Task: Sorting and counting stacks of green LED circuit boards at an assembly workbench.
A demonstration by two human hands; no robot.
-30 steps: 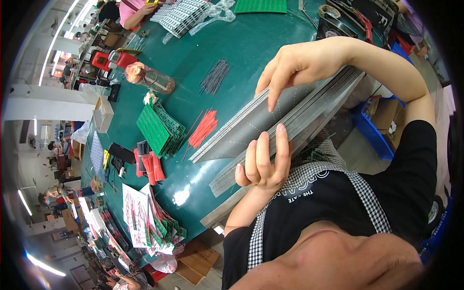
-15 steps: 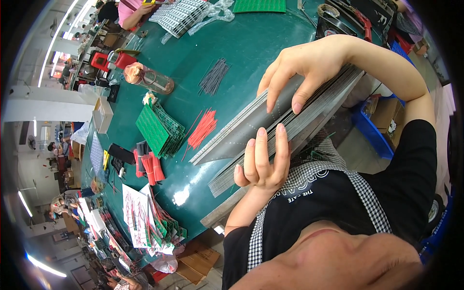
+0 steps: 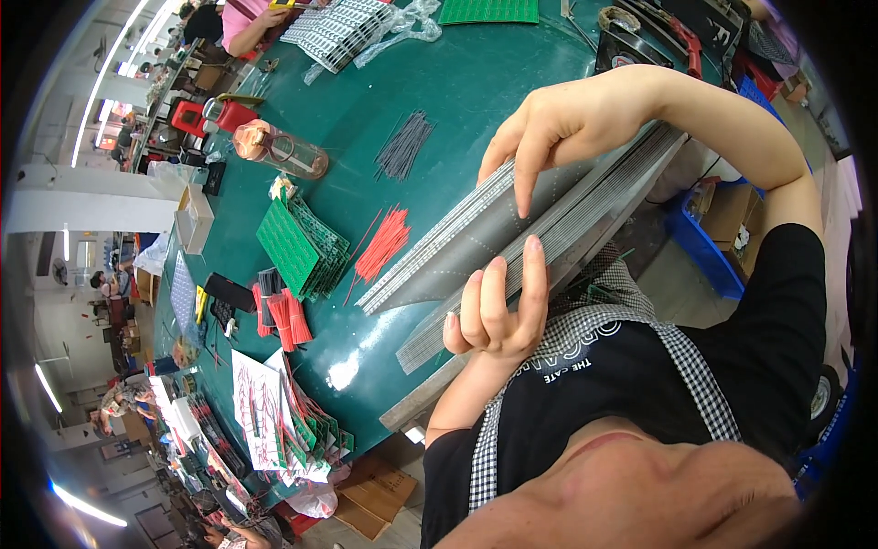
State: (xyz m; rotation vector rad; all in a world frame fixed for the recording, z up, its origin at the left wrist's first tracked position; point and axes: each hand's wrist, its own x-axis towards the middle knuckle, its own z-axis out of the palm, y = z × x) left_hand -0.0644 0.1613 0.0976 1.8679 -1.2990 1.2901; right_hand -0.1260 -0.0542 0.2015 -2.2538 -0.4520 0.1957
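A thick stack of thin grey panels [image 3: 549,240] slants along the near edge of the table. Its far bunch leans away, baring a dark grey face [image 3: 476,240] dotted with small holes or marks; white strips show along that bunch's far rim. My right hand [image 3: 585,123] reaches over from the right and clasps this bunch, fingers past its far rim and one fingertip against the dark face. My left hand [image 3: 503,316] lies against the near bunch with bent fingers, the index fingertip at the panel edges; its thumb is hidden.
On the green table [image 3: 439,82] lie red wires [image 3: 382,242], grey wires [image 3: 404,146], green circuit boards [image 3: 297,245] and wired boards [image 3: 293,425]. A clear bottle [image 3: 293,154] lies farther left. A blue crate [image 3: 704,242] stands below at right. Another person's hand [image 3: 265,20] works at the far side.
My right hand has shifted slightly left, its thumb no longer visible in the gap. The far bunch has tilted, showing more white strips. My left hand has hardly moved.
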